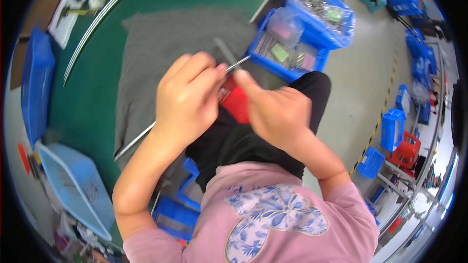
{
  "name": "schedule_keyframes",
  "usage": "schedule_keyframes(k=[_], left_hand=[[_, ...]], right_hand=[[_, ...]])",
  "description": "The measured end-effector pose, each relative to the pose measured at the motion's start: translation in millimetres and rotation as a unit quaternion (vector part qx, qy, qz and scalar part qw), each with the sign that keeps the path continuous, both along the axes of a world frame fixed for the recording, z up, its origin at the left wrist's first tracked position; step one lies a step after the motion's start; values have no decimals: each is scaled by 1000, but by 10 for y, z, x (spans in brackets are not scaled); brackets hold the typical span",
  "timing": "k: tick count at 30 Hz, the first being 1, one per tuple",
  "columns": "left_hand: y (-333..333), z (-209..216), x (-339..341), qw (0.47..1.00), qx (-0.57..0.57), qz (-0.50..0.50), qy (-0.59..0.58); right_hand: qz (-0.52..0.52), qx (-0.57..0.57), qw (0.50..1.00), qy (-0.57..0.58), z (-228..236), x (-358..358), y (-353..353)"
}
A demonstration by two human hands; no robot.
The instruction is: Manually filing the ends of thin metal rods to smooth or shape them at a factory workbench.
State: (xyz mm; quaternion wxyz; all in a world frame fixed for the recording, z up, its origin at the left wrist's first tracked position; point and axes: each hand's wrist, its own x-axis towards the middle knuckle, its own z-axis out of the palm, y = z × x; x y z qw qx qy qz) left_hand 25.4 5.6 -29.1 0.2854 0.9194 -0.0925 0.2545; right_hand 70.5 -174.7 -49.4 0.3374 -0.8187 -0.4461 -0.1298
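Left hand: the left hand (187,100) is closed, thumb and fingers pinching a thin metal rod (239,63) near its upper end.
Right hand: the right hand (273,109) is curled, thumb raised to the same spot; it appears to hold a red tool (235,100), mostly hidden between the two hands.
Rod position: the rod runs slantwise from above the person's lap, behind the left hand, down across the near edge of the worktop (92,102); its lower end lies on the grey mat (161,44).
Step in hand: judged to be work on the rod's tip with the red tool, both hands meeting there.
Next move calls for: a steady pinch and the tip kept lined up with the tool; the contact itself is blurred.
Surroundings: blue bin (287,51) with bagged small parts off the worktop's right edge; pale blue basket (78,190) at its near left corner.
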Motion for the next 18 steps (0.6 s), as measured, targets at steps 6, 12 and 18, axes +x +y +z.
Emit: schedule_keyframes(k=[6, 12, 18], left_hand=[[61, -149, -94, 1000, 1, 16, 23], [92, -198, -100, 999, -23, 11, 26], [54, -152, -113, 999, -21, 23, 39]], right_hand=[[-22, 57, 996, -66, -510, -205, -66], [-42, 46, 997, -34, -450, -169, 134], [-15, 66, 998, 7, -391, -46, 272]])
